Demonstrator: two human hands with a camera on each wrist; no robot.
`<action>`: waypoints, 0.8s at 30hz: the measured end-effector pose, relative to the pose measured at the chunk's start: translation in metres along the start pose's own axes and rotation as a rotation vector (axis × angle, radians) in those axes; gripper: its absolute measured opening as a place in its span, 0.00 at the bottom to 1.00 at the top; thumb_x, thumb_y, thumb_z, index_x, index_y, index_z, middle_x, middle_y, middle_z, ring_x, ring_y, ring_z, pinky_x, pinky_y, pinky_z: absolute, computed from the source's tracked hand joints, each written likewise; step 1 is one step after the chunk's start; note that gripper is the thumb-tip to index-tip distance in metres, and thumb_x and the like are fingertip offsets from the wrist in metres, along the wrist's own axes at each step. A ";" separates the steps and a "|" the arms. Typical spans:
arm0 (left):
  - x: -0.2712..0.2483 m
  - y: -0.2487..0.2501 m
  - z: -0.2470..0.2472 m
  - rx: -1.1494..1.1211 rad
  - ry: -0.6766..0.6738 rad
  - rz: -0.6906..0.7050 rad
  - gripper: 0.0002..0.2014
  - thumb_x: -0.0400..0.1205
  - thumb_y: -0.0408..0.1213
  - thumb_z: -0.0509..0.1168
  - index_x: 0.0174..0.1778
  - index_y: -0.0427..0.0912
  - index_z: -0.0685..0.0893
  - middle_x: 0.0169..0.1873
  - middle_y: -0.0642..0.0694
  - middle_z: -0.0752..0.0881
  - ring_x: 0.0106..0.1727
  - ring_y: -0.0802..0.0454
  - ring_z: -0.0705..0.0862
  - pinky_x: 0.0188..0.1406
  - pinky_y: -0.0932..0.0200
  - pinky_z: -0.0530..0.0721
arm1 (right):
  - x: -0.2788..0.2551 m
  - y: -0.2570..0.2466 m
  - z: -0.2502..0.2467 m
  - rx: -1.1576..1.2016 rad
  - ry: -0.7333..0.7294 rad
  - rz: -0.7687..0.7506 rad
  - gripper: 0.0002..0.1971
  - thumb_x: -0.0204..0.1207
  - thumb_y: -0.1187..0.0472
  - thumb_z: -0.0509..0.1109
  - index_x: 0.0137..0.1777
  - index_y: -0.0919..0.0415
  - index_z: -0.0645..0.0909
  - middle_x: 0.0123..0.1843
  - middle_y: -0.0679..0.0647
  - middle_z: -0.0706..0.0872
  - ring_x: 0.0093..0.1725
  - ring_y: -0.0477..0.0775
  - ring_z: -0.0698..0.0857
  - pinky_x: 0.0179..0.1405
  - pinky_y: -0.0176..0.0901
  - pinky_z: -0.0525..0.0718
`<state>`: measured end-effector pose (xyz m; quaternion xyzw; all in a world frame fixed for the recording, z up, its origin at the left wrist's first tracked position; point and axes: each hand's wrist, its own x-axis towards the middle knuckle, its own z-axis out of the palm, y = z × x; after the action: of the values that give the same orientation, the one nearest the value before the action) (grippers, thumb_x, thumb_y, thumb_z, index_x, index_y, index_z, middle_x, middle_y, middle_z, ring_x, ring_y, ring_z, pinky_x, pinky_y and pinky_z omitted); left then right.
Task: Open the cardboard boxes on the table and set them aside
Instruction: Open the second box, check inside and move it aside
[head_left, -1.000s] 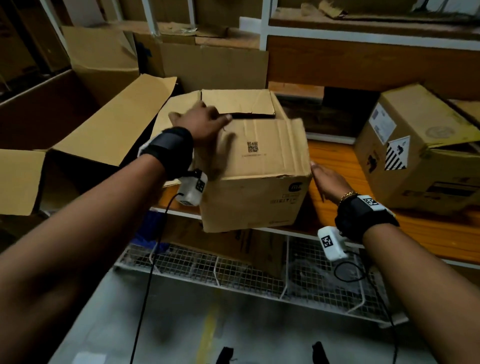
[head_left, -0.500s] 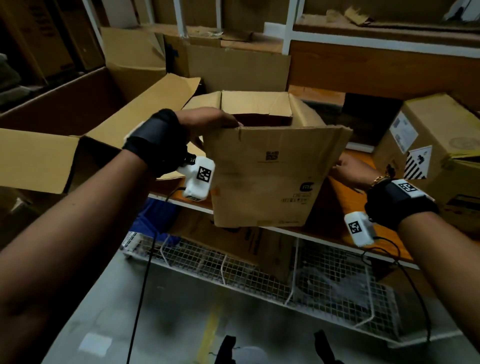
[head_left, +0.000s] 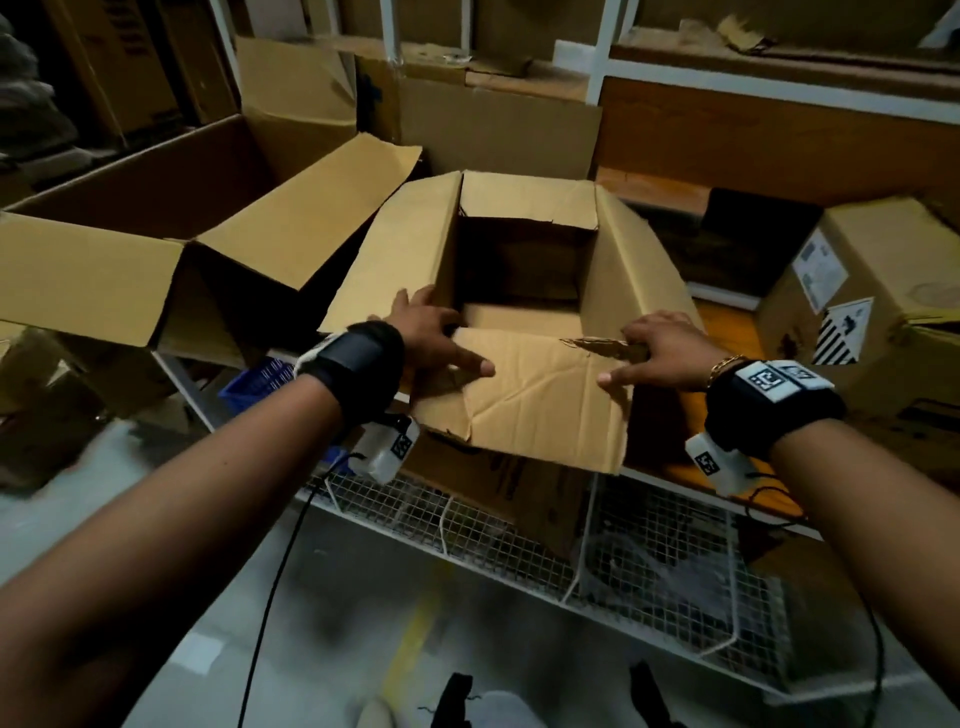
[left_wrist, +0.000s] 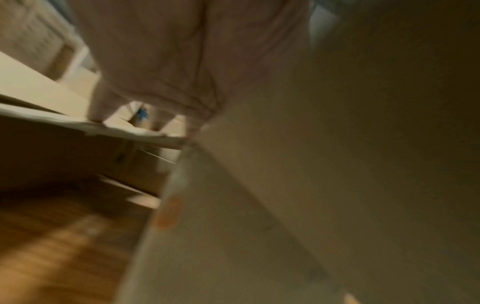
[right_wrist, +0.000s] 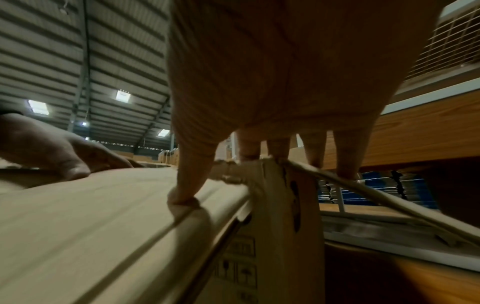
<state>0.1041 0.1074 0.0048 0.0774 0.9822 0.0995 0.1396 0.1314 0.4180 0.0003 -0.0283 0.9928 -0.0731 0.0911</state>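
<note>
An open cardboard box (head_left: 524, 260) stands on the orange wooden shelf (head_left: 727, 338), all its flaps spread out. The near flap (head_left: 540, 400) hangs toward me, creased and torn at its right corner. My left hand (head_left: 431, 332) lies over the near left corner, thumb stretched on the near flap, fingers on the left flap. At the near right corner is my right hand (head_left: 660, 353). In the right wrist view its thumb (right_wrist: 184, 193) presses the flap and its straight fingers reach past the corner. The left wrist view is blurred: palm (left_wrist: 182, 51) against cardboard (left_wrist: 337, 164).
A large opened box (head_left: 130, 280) sits to the left, its flap overlapping this box's left side. A closed box with labels (head_left: 857, 291) stands at the right. More cartons (head_left: 498, 135) line the back. A white wire basket (head_left: 649, 561) hangs under the shelf.
The box was lifted and tilted with its near flap raised. It now stands on the shelf with that flap folded down toward me, and both hands have moved onto its near corners.
</note>
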 end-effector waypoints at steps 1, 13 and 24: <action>0.002 -0.004 0.006 0.030 0.020 0.005 0.46 0.62 0.74 0.69 0.77 0.63 0.69 0.85 0.52 0.47 0.85 0.38 0.44 0.75 0.24 0.55 | -0.001 -0.002 0.004 -0.002 0.029 0.019 0.26 0.62 0.26 0.72 0.51 0.43 0.76 0.64 0.50 0.79 0.68 0.56 0.69 0.61 0.60 0.77; -0.003 -0.019 0.021 0.239 0.254 0.059 0.36 0.71 0.78 0.54 0.66 0.59 0.80 0.80 0.53 0.63 0.79 0.42 0.61 0.64 0.31 0.72 | -0.012 -0.008 0.024 -0.111 0.133 0.038 0.27 0.71 0.33 0.70 0.63 0.47 0.72 0.74 0.50 0.76 0.83 0.62 0.58 0.63 0.64 0.77; 0.045 -0.006 -0.085 0.215 -0.002 0.144 0.30 0.78 0.67 0.61 0.69 0.50 0.80 0.66 0.47 0.81 0.66 0.44 0.79 0.67 0.48 0.77 | 0.040 -0.033 -0.068 -0.055 0.021 0.072 0.29 0.76 0.28 0.58 0.65 0.48 0.79 0.62 0.54 0.84 0.59 0.57 0.81 0.60 0.54 0.82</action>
<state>0.0364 0.0944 0.0721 0.1622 0.9789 0.0033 0.1240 0.0812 0.3919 0.0647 0.0055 0.9957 -0.0429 0.0824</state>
